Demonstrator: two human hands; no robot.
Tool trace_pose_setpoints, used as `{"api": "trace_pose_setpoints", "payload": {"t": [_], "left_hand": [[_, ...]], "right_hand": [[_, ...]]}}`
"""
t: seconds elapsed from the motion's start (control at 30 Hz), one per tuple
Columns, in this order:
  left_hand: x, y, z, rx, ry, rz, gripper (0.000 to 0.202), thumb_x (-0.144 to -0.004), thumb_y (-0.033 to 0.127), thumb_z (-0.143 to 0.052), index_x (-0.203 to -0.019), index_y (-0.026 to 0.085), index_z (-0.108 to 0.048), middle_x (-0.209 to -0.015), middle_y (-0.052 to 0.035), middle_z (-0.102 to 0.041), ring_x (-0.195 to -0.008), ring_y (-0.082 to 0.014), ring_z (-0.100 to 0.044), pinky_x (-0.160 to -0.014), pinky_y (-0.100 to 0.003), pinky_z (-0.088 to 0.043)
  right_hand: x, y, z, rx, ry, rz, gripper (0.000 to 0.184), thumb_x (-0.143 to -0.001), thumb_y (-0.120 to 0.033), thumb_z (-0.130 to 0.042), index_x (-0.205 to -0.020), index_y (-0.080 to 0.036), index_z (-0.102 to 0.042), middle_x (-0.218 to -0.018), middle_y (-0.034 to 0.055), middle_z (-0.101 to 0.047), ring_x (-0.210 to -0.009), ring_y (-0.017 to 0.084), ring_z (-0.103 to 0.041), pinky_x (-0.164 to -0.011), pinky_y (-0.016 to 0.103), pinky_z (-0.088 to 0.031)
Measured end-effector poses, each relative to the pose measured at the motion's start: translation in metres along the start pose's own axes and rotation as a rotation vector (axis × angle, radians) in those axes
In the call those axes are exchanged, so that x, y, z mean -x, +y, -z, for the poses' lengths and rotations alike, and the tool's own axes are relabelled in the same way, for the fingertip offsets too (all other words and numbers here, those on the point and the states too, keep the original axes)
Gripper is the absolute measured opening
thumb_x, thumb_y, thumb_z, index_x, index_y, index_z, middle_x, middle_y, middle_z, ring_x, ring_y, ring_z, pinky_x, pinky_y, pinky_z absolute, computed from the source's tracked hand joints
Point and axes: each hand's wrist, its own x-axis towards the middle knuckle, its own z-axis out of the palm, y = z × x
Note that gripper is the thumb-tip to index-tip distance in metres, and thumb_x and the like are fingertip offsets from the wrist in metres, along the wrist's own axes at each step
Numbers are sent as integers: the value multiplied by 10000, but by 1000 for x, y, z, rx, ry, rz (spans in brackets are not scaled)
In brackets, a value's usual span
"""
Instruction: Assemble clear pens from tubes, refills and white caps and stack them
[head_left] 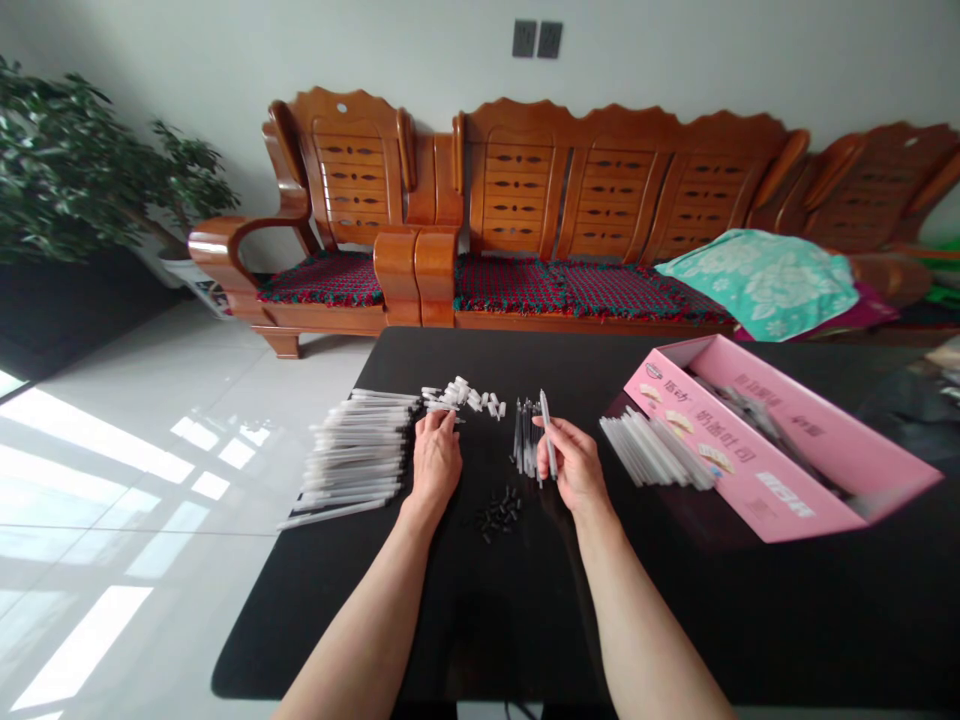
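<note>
Head view: 1 pen (545, 408) in closed right fingers (564, 436), left fingers (433, 424) by white pieces (474, 400), hold unclear, 1 pink box (750, 478).

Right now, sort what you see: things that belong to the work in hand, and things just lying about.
Work, seemingly: pen-like stick in the right hand; white pieces by the left hand; small black pieces; thin dark rods; left-side pile of sticks; pale tubes; pink box beside them, probably.

Merely around: turquoise cushion; wooden bench; potted plant.
</note>
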Motion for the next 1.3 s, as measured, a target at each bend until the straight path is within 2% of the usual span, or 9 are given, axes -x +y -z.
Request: {"api": "trace_pose_setpoints", "payload": {"t": [0.13, 0.27, 0.4, 0.67, 0.97, 1.07, 1.2, 1.3], "left_hand": [[-1, 3, 6, -9, -34, 6, 292, -850, 105, -509, -1088, 153, -671, -1074, -144, -629, -975, -299, -564, -880, -425, -473], [-1, 6, 12, 6, -78, 2, 220, -839, 83, -520, -965, 180, -673, -979, -105, -652, -911, -269, -567, -849, -392, -457], [0, 7, 13, 10, -114, 8, 165, -876, 138, -525, -895, 200, -677, -893, -82, -647, -866, -249, -568, -812, -364, -447], [-3, 13, 17, 429, -118, 71, 188, -920, 185, -489, -930, 210, -675, -929, -31, -673, -884, -176, -624, -829, -286, -453], [-3, 14, 19, 531, -72, 67, 225, -930, 212, -473, -929, 210, -698, -937, -33, -664, -893, -173, -613, -824, -282, -441], [-3, 16, 18, 581, -91, 69, 220, -924, 226, -488, -923, 200, -706, -915, -37, -655, -836, -162, -599, -778, -272, -439], [-2, 20, 16, 799, -181, 159, 218, -901, 308, -553, -939, 166, -714, -782, -26, -625, -682, -132, -547, -647, -240, -424], [-1, 24, 16, 1006, -202, 285, 300, -873, 390, -601, -998, 139, -710, -718, -18, -618, -647, -121, -545, -623, -223, -435]], "right_hand": [[2, -2, -3, 38, -26, -27, 344, -815, -425, -690, -1024, -152, -706, -486, -46, -564, -351, 88, -455, -325, 191, -342], [4, -3, -6, 118, -43, -19, 388, -829, -431, -659, -1089, -147, -707, -481, -51, -548, -340, 66, -383, -315, 178, -250], [3, -3, -6, 217, -69, -2, 386, -799, -411, -686, -1075, -141, -707, -436, -75, -482, -349, 61, -331, -328, 179, -211], [3, 0, -2, 555, -177, 90, 273, -803, -323, -673, -982, -140, -768, -508, -36, -545, -459, 96, -466, -455, 217, -365], [3, 7, 1, 645, -237, 57, 299, -799, -341, -670, -1009, -157, -779, -547, -15, -583, -453, 105, -458, -446, 226, -356], [4, 6, 0, 657, -246, 54, 304, -797, -343, -671, -1009, -153, -779, -541, -15, -575, -452, 106, -458, -436, 222, -347], [5, 5, -2, 648, -252, 60, 310, -798, -352, -673, -1008, -150, -778, -534, -18, -566, -448, 104, -451, -434, 220, -337], [5, 5, -3, 633, -251, 63, 309, -800, -356, -672, -1006, -152, -777, -536, -21, -563, -447, 102, -448, -437, 222, -333]]}}
